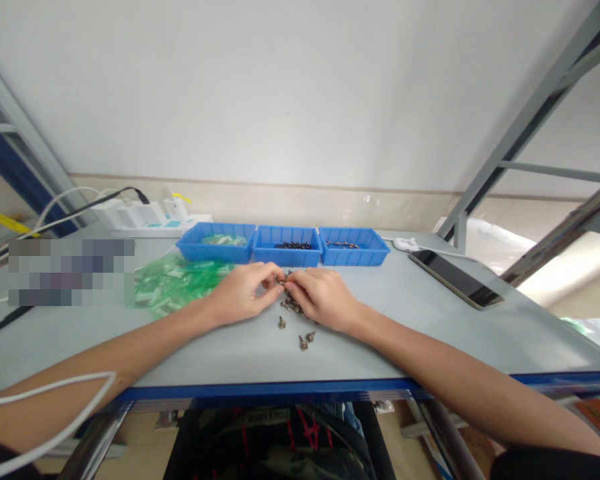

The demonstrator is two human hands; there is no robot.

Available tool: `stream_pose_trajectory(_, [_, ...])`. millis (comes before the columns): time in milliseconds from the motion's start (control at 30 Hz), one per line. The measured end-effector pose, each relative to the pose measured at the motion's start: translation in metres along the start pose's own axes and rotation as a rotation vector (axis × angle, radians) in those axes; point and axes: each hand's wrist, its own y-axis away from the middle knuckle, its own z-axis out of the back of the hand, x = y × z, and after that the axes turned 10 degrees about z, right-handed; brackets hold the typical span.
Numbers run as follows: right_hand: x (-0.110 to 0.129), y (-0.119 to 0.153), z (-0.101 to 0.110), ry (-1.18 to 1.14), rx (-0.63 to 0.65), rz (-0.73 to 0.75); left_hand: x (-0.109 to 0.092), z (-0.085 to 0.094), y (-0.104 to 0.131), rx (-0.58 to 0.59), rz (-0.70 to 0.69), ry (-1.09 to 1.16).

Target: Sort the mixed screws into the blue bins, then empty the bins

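Observation:
My left hand (pixel 250 291) is closed in a pinch, thumb and forefinger on a small metal screw (pixel 281 283). My right hand (pixel 326 298) meets it from the other side, its fingertips pinched on the same small piece. Fingers partly hide it. Under and beside the right fingers lies a pile of brass-coloured screws (pixel 291 305), also partly covered. Closer to the table's front edge, a few loose screws (pixel 282 323) rest apart from the pile. Left of my left hand sits a heap of green plastic bags (pixel 177 283) with pale contents.
Three blue bins stand in a row behind my hands: the left bin (pixel 215 251) has small green bags, the middle bin (pixel 287 256) dark screws, the right bin (pixel 355 257) several metal pieces. A phone (pixel 455 279) lies right; a power strip (pixel 155 230) with cables stands back left.

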Motion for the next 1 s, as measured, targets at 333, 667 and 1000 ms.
stream_pose_trajectory(333, [0.0001,0.0016,0.0006,-0.007,-0.051,0.014,-0.0008,0.0007,0.0,0.003,-0.004,-0.031])
stream_pose_trajectory(667, [0.0006,0.0015,0.0022,-0.036,-0.063,0.002,0.0018,-0.0005,-0.0009,-0.008,0.007,-0.017])
stream_pose_trajectory(1000, [0.0013,0.002,0.0006,0.026,-0.032,-0.013,0.0051,-0.0019,-0.0014,-0.041,0.031,-0.038])
